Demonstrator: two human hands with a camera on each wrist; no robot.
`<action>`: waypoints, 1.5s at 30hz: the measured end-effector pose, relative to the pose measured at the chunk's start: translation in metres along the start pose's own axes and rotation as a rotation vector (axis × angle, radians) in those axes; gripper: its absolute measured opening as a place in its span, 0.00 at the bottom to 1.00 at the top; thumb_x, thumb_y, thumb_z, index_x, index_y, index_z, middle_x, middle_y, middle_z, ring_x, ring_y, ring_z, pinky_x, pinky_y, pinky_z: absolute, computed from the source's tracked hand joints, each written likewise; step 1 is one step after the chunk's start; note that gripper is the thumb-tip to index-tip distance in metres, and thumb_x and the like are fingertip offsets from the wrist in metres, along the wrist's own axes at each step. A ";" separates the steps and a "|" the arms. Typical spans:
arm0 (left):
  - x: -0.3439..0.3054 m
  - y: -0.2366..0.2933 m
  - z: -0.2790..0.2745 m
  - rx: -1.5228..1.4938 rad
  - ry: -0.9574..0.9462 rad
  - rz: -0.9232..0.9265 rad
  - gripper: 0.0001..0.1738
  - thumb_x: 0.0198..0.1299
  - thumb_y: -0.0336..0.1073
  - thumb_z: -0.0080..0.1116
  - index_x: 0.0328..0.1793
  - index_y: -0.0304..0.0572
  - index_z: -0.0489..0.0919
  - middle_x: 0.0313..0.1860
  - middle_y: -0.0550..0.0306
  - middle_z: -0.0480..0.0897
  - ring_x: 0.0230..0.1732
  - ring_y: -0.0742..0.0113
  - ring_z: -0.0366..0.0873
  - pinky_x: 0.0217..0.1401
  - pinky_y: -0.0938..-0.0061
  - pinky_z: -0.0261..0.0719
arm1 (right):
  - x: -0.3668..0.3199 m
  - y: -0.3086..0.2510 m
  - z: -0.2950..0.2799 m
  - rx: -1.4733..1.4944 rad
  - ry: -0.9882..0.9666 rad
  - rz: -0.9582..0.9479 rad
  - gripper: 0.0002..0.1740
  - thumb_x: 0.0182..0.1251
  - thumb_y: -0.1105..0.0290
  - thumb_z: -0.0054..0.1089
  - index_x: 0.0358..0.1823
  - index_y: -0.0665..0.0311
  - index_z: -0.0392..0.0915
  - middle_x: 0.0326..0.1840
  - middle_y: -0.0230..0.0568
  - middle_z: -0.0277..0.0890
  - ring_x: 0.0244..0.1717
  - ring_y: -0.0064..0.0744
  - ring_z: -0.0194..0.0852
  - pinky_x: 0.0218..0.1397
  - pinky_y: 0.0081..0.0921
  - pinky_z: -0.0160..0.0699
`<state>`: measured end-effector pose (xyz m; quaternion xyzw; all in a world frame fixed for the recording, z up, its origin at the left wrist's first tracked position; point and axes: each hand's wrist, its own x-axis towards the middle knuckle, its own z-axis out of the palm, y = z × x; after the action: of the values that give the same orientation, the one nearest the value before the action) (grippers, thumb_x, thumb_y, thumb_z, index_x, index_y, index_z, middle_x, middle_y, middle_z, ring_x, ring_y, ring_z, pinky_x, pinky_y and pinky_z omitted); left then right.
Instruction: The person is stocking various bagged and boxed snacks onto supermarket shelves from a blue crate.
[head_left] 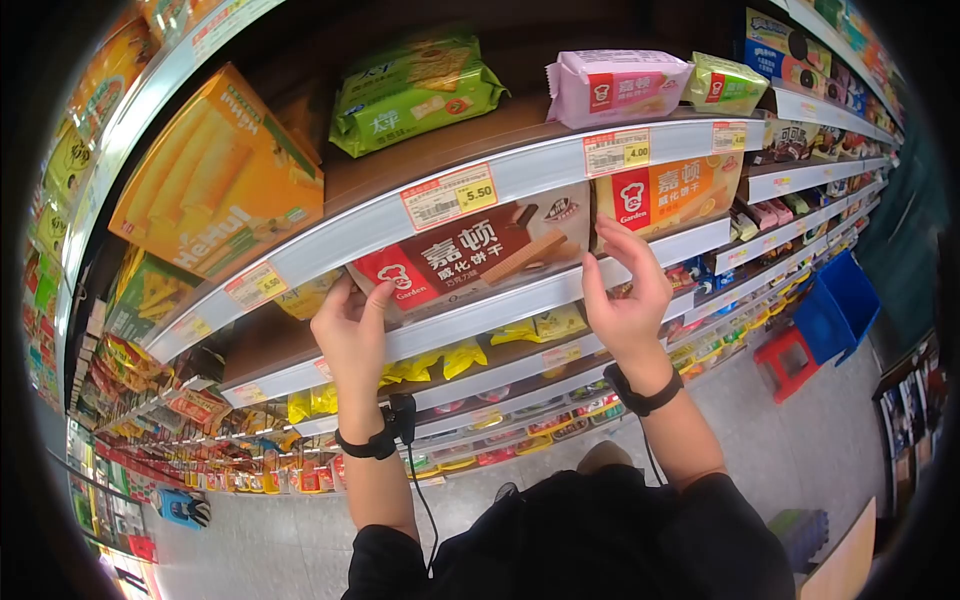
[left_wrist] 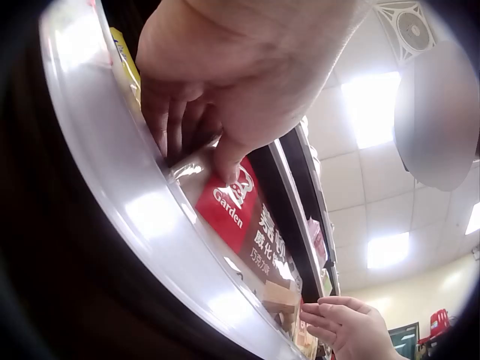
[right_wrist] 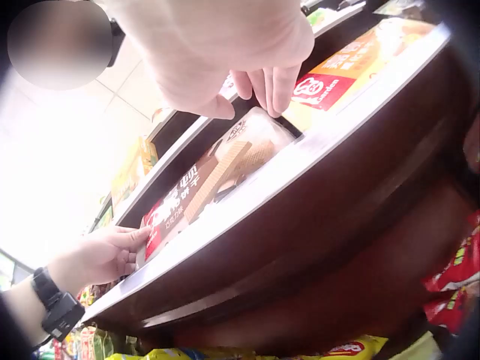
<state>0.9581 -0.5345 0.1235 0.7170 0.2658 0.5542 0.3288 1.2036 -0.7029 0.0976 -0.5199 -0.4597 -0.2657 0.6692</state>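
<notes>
A brown and red pack of chocolate wafer biscuits (head_left: 470, 250) stands on a middle shelf (head_left: 540, 293), its printed front facing out. At its left end my left hand (head_left: 350, 325) pinches it, thumb on the front and fingers tucked behind the end, as the left wrist view shows. My right hand (head_left: 630, 295) is at the other end of the pack, fingers extended into the gap beside an orange wafer pack (head_left: 670, 195). Its thumb stands apart from the fingers, near the pack's corner in the right wrist view.
On the shelf above lie a green biscuit pack (head_left: 415, 95), a pink wafer pack (head_left: 620, 85) and an orange box (head_left: 225, 175). Price tags (head_left: 450, 197) line that shelf's front edge, close over the brown pack. Yellow bags (head_left: 430, 365) sit on the shelf below.
</notes>
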 end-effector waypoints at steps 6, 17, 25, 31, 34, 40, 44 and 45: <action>-0.008 -0.002 0.015 -0.098 0.046 -0.048 0.20 0.64 0.26 0.71 0.60 0.22 0.80 0.44 0.51 0.89 0.42 0.73 0.85 0.48 0.78 0.83 | -0.019 0.006 -0.034 -0.038 -0.159 0.079 0.10 0.59 0.83 0.68 0.43 0.68 0.83 0.48 0.47 0.88 0.42 0.39 0.88 0.42 0.29 0.84; -0.100 -0.013 0.038 0.299 0.382 0.406 0.05 0.66 0.22 0.56 0.46 0.32 0.81 0.38 0.49 0.84 0.41 0.58 0.80 0.48 0.66 0.79 | -0.084 0.057 -0.173 -0.115 -0.454 0.269 0.07 0.56 0.82 0.68 0.35 0.64 0.84 0.33 0.42 0.87 0.33 0.39 0.87 0.37 0.29 0.84; -0.236 0.032 0.246 0.228 -0.858 -0.091 0.10 0.60 0.34 0.69 0.45 0.38 0.86 0.38 0.50 0.87 0.36 0.52 0.85 0.41 0.63 0.83 | -0.150 0.094 -0.382 -0.405 -0.849 0.321 0.06 0.60 0.69 0.72 0.30 0.58 0.83 0.27 0.38 0.84 0.28 0.42 0.85 0.31 0.35 0.83; -0.314 0.119 0.427 0.104 -1.201 0.205 0.19 0.63 0.43 0.69 0.57 0.42 0.84 0.45 0.50 0.88 0.47 0.47 0.86 0.50 0.58 0.84 | -0.173 0.108 -0.554 -0.513 -0.655 0.568 0.05 0.59 0.69 0.72 0.30 0.57 0.84 0.28 0.38 0.85 0.26 0.39 0.85 0.30 0.33 0.82; -0.336 0.173 0.504 0.105 -1.363 0.432 0.21 0.66 0.43 0.66 0.61 0.42 0.83 0.51 0.48 0.86 0.54 0.47 0.84 0.54 0.59 0.82 | -0.161 0.102 -0.611 -0.547 -0.576 0.656 0.04 0.60 0.70 0.72 0.30 0.59 0.85 0.28 0.38 0.85 0.26 0.39 0.85 0.30 0.33 0.82; -0.387 0.225 0.624 -0.064 -1.544 0.554 0.21 0.67 0.45 0.64 0.60 0.40 0.83 0.51 0.48 0.86 0.56 0.46 0.82 0.58 0.57 0.80 | -0.156 0.117 -0.690 -0.578 -0.368 0.783 0.03 0.61 0.70 0.72 0.33 0.59 0.87 0.29 0.39 0.86 0.27 0.37 0.86 0.31 0.32 0.83; -0.409 0.236 0.693 -0.094 -1.655 0.616 0.22 0.66 0.45 0.64 0.60 0.40 0.83 0.50 0.49 0.86 0.55 0.46 0.82 0.57 0.56 0.80 | -0.150 0.135 -0.725 -0.632 -0.301 0.893 0.03 0.62 0.70 0.72 0.33 0.60 0.87 0.29 0.39 0.86 0.27 0.37 0.87 0.31 0.31 0.83; -0.412 0.237 0.710 -0.107 -1.669 0.621 0.22 0.66 0.45 0.64 0.60 0.40 0.83 0.50 0.49 0.86 0.55 0.46 0.82 0.57 0.56 0.80 | -0.145 0.141 -0.730 -0.632 -0.264 0.900 0.04 0.62 0.70 0.72 0.34 0.60 0.87 0.29 0.39 0.86 0.27 0.37 0.86 0.31 0.31 0.83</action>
<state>1.5499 -1.1192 -0.0706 0.9103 -0.2927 -0.0724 0.2835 1.5053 -1.3624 -0.1219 -0.8686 -0.1706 -0.0116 0.4651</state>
